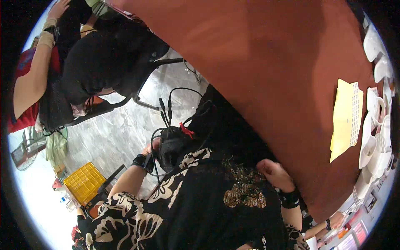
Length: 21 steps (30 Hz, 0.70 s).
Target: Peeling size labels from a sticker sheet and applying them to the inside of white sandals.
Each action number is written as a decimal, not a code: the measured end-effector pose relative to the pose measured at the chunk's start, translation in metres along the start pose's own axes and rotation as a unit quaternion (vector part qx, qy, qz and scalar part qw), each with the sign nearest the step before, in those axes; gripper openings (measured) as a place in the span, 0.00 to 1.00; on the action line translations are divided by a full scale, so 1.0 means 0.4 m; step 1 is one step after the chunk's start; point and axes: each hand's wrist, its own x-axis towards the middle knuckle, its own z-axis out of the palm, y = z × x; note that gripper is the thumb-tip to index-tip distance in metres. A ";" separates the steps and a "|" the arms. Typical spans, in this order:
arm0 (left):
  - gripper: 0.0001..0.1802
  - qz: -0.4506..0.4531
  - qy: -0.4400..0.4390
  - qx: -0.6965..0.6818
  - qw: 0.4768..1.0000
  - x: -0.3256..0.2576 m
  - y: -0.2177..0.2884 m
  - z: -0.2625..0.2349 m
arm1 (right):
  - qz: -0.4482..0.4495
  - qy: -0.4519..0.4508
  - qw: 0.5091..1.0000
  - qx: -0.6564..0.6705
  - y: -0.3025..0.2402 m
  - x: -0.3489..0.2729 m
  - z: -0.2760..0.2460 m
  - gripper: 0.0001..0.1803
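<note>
My left hand [153, 147] is at the side of a black pouch [170, 153] by my left hip, with most of its fingers hidden behind it. Thin black cables [166, 111] rise from the pouch, and a small red piece [186, 131] sits on top. By the edge of the reddish-brown table [283, 83], my right hand [276, 175] rests close to my body. Its fingers are curled in, and nothing shows in them. Both wrists wear black bands.
Yellow sheets with a printed white strip [346, 118] lie on the table's right part, beside several white shoe-like items [377, 143]. A person in black [108, 58] sits on a chair at upper left. A yellow crate [84, 182] stands lower left; another person's hand [336, 220] shows lower right.
</note>
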 end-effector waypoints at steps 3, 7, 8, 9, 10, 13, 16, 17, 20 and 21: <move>0.28 0.009 -0.010 0.012 1.000 0.002 0.032 0.031 | -0.021 -0.002 0.999 -0.027 0.023 -0.013 -0.002 0.10; 0.28 0.018 -0.027 0.034 0.999 -0.030 0.067 0.053 | -0.061 0.010 0.998 -0.026 0.107 -0.029 -0.002 0.12; 0.28 0.020 -0.031 0.039 0.999 -0.036 0.082 0.054 | -0.051 0.004 0.999 -0.007 0.105 -0.034 -0.005 0.12; 0.28 0.022 -0.034 0.045 0.998 -0.036 0.095 0.063 | -0.041 -0.002 0.999 0.013 0.108 -0.039 -0.006 0.12; 0.30 0.073 -0.089 0.107 0.988 -0.041 0.112 0.056 | -0.044 0.001 0.999 0.017 0.135 -0.040 -0.004 0.12; 0.29 0.053 -0.061 0.084 0.993 -0.044 0.149 0.100 | -0.037 -0.017 0.999 -0.005 0.219 -0.043 0.001 0.13; 0.25 0.014 -0.063 0.097 0.993 -0.027 0.181 0.087 | 0.060 -0.056 0.996 0.047 0.296 -0.069 0.007 0.13; 0.23 0.014 -0.081 0.085 0.993 -0.020 0.194 0.097 | 0.056 -0.017 0.998 -0.011 0.383 -0.074 0.030 0.13; 0.21 -0.032 -0.018 0.096 0.995 -0.020 0.215 0.140 | -0.081 0.043 0.986 -0.138 0.407 -0.073 0.010 0.17; 0.21 -0.032 -0.021 0.100 0.994 -0.016 0.219 0.146 | -0.212 0.088 0.951 -0.207 0.375 -0.092 -0.004 0.23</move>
